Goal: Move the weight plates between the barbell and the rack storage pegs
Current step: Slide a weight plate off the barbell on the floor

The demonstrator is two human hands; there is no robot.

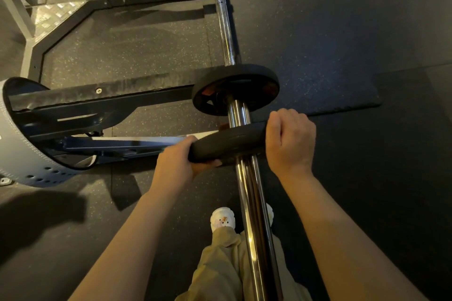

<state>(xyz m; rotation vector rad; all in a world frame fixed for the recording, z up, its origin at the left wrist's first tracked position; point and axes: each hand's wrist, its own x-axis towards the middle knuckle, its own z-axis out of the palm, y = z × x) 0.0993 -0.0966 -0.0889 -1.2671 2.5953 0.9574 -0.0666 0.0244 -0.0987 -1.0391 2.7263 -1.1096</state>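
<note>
Beige trousers (227,264) and a white shoe (222,220) lie nearest, under the chrome bar sleeve (254,227). On the sleeve sits a black plate (227,144); the left hand (176,166) and the right hand (289,140) each grip its rim, fingers curled round. Just beyond sits a second plate (234,89); its red markings cannot be read. The black rack frame (97,102) lies to the left.
</note>
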